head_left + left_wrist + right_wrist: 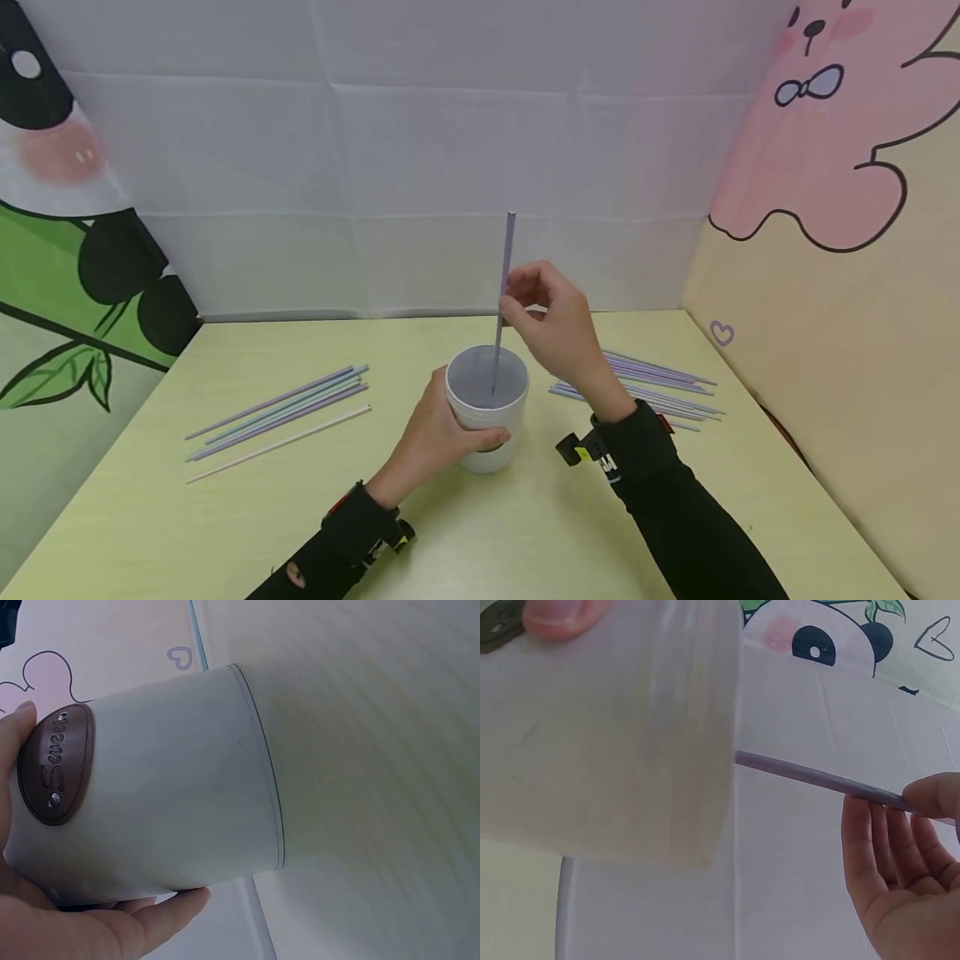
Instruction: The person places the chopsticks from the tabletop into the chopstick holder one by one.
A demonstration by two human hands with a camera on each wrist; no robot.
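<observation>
A white cup (487,410) stands on the pale yellow-green table (525,533), near its middle. My left hand (442,433) grips the cup's side, thumb across its front. The left wrist view shows the cup (165,787) with a brown oval label (56,765). My right hand (551,321) pinches a purple straw (504,292) just above the rim, its lower end inside the cup. In the right wrist view the straw (810,776) runs from my fingers (934,796) into the cup (607,735).
Several straws (281,412) lie in a loose bundle on the table's left side, and another pile of straws (648,383) lies on the right behind my right wrist. Printed cartoon panels wall in the table at the left, back and right.
</observation>
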